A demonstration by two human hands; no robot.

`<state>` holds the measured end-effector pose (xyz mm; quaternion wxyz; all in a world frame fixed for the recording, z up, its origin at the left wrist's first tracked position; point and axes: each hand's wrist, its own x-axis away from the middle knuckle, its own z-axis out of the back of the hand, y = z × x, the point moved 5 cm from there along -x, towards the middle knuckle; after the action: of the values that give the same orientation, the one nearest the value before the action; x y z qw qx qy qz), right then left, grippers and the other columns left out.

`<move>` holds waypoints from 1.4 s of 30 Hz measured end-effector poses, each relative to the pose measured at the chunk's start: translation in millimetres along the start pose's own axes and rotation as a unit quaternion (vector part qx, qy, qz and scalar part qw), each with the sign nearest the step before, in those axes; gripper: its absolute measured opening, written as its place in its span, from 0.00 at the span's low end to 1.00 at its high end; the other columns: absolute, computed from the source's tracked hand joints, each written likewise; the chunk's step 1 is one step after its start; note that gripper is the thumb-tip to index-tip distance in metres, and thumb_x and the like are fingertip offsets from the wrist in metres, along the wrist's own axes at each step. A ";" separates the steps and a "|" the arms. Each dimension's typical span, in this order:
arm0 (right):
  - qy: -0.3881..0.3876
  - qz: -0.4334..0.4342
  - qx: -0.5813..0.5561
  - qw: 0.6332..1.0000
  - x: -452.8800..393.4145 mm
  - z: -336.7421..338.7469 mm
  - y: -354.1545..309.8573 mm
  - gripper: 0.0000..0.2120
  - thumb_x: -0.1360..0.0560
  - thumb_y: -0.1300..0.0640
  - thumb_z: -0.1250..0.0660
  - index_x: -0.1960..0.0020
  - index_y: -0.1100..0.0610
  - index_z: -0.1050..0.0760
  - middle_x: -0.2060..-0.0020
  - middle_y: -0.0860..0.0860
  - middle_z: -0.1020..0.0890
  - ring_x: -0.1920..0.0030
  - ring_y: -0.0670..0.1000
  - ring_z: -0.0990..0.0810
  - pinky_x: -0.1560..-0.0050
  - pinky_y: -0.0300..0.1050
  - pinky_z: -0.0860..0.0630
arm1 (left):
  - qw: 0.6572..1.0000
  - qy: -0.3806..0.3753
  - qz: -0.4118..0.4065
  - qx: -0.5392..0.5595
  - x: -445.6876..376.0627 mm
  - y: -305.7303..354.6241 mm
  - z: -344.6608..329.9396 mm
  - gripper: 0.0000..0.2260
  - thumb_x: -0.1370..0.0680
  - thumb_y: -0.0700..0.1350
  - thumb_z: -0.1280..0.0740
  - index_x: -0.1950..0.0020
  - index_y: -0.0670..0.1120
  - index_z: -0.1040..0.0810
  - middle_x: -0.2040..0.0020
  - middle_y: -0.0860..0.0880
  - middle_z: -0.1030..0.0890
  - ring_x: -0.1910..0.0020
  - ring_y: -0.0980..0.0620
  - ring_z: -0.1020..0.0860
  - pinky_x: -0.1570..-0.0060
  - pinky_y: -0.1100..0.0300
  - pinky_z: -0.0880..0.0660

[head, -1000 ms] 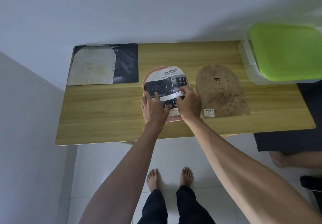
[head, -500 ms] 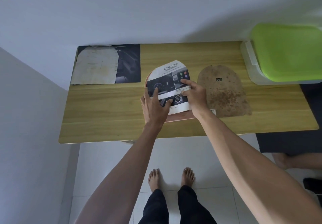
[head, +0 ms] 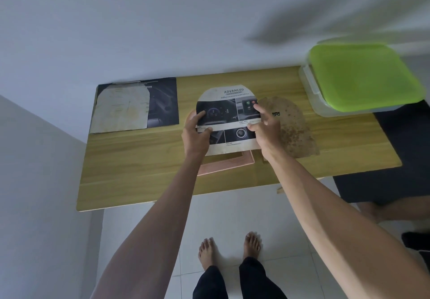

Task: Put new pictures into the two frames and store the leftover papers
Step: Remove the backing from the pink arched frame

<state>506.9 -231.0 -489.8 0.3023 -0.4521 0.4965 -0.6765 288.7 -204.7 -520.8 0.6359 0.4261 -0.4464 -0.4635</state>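
An arch-shaped printed picture (head: 226, 121) headed "ADVANCED" is held up over the table. My left hand (head: 196, 133) grips its left edge and my right hand (head: 267, 131) grips its right edge. Under the picture lies a pink frame (head: 229, 164), only its lower edge showing. To the right rests a stained brown arch-shaped backing board (head: 294, 131), partly behind my right hand. At the table's far left, a pale arch-shaped paper (head: 122, 110) lies on a dark printed sheet (head: 164, 103).
The wooden table (head: 139, 170) stands against a white wall. A clear plastic box with a green lid (head: 363, 77) sits on the far right corner. A dark seat and another person's bare legs (head: 395, 208) are at the right. My bare feet (head: 230, 249) stand on white tiles.
The picture lay on the pink frame under both hands. Now both hands have lifted it off by its side edges, uncovering the frame's lower edge.
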 end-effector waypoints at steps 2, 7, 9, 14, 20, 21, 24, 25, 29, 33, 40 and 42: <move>0.032 0.016 0.036 0.999 1.0 21.9 1.5 0.32 0.30 0.77 0.35 0.30 0.55 0.24 0.44 0.50 0.17 0.55 0.38 0.19 0.62 0.30 0.22 | 0.999 -0.032 -0.001 0.007 6.0 8.6 -20.1 0.24 0.28 0.33 0.29 0.33 0.48 0.21 0.43 0.57 0.21 0.43 0.52 0.20 0.43 0.51 0.19; 0.128 -0.009 0.140 0.982 -0.9 100.8 22.1 0.32 0.29 0.74 0.39 0.31 0.49 0.23 0.42 0.49 0.16 0.50 0.48 0.17 0.49 0.42 0.18 | 0.996 -0.092 0.006 0.004 37.9 19.8 -93.9 0.27 0.29 0.31 0.30 0.30 0.45 0.23 0.43 0.50 0.19 0.45 0.48 0.18 0.44 0.50 0.19; 0.150 -0.028 0.164 0.975 -4.1 137.7 32.2 0.33 0.29 0.73 0.41 0.31 0.49 0.23 0.43 0.49 0.17 0.49 0.51 0.17 0.48 0.48 0.17 | 0.993 -0.115 0.013 -0.002 55.9 22.3 -127.5 0.27 0.28 0.32 0.30 0.30 0.46 0.24 0.41 0.48 0.19 0.47 0.49 0.18 0.45 0.53 0.18; 0.183 -0.055 0.188 0.963 -15.8 227.5 55.3 0.31 0.28 0.71 0.42 0.32 0.49 0.22 0.43 0.49 0.16 0.48 0.52 0.17 0.49 0.47 0.17 | 0.989 -0.137 0.038 -0.040 94.9 20.3 -209.9 0.25 0.26 0.35 0.29 0.30 0.48 0.23 0.44 0.49 0.17 0.54 0.53 0.19 0.50 0.60 0.18; 0.206 -0.077 0.199 0.955 -40.2 310.3 79.6 0.31 0.29 0.71 0.43 0.34 0.48 0.20 0.44 0.47 0.16 0.46 0.52 0.17 0.47 0.49 0.17 | 0.985 -0.144 0.045 -0.081 125.6 20.0 -291.7 0.27 0.29 0.34 0.26 0.30 0.45 0.23 0.50 0.48 0.17 0.52 0.47 0.18 0.46 0.51 0.19; 0.207 -0.078 0.201 0.954 -44.4 320.6 82.0 0.31 0.29 0.71 0.43 0.34 0.48 0.21 0.44 0.47 0.16 0.46 0.52 0.17 0.47 0.48 0.17 | 0.984 -0.145 0.049 -0.088 129.3 19.4 -303.4 0.27 0.29 0.34 0.25 0.30 0.45 0.23 0.54 0.49 0.18 0.53 0.45 0.17 0.47 0.49 0.18; 0.205 -0.084 0.211 0.952 -58.0 344.3 85.5 0.31 0.29 0.72 0.43 0.33 0.49 0.21 0.44 0.48 0.17 0.46 0.51 0.18 0.48 0.45 0.18 | 0.982 -0.143 0.046 -0.111 135.3 20.8 -329.8 0.28 0.30 0.35 0.24 0.30 0.44 0.23 0.61 0.48 0.21 0.57 0.45 0.19 0.50 0.50 0.18; 0.204 -0.082 0.215 0.951 -63.0 350.4 87.0 0.31 0.29 0.72 0.43 0.33 0.49 0.21 0.43 0.50 0.17 0.45 0.52 0.19 0.47 0.46 0.18 | 0.982 -0.142 0.044 -0.116 135.3 20.6 -337.3 0.29 0.30 0.36 0.24 0.30 0.43 0.23 0.61 0.48 0.20 0.56 0.44 0.18 0.50 0.50 0.18; 0.201 -0.066 0.257 0.943 -78.9 366.7 86.2 0.33 0.32 0.67 0.43 0.32 0.46 0.22 0.42 0.53 0.19 0.39 0.59 0.23 0.41 0.55 0.20 | 0.980 -0.139 0.041 -0.136 133.5 21.9 -358.7 0.27 0.30 0.35 0.25 0.31 0.44 0.23 0.59 0.49 0.18 0.54 0.44 0.16 0.51 0.48 0.18; 0.182 -0.051 0.345 0.919 -84.8 371.6 76.4 0.31 0.27 0.68 0.40 0.29 0.45 0.25 0.35 0.54 0.24 0.35 0.61 0.31 0.37 0.57 0.27 | 0.973 -0.127 0.005 -0.190 130.8 29.9 -369.7 0.27 0.30 0.36 0.26 0.31 0.43 0.22 0.49 0.46 0.15 0.51 0.46 0.17 0.47 0.49 0.19; 0.169 -0.042 0.390 0.904 -85.5 368.3 74.4 0.30 0.27 0.66 0.35 0.28 0.45 0.26 0.35 0.53 0.26 0.36 0.59 0.31 0.36 0.57 0.29 | 0.948 -0.137 -0.026 -0.287 137.0 41.0 -376.4 0.22 0.27 0.35 0.30 0.32 0.42 0.23 0.37 0.44 0.24 0.43 0.44 0.23 0.44 0.57 0.28; 0.166 -0.047 0.404 0.898 -85.1 366.2 72.3 0.30 0.27 0.66 0.35 0.28 0.45 0.27 0.35 0.52 0.27 0.35 0.59 0.31 0.35 0.60 0.32 | 0.939 -0.146 -0.034 -0.310 137.4 43.8 -376.8 0.19 0.26 0.34 0.31 0.35 0.41 0.23 0.39 0.44 0.26 0.45 0.44 0.24 0.47 0.58 0.29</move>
<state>872.6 -327.3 -548.6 0.3403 -0.1953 0.2016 -0.8974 684.2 -280.6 -545.1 0.6486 0.1505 -0.3535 -0.6571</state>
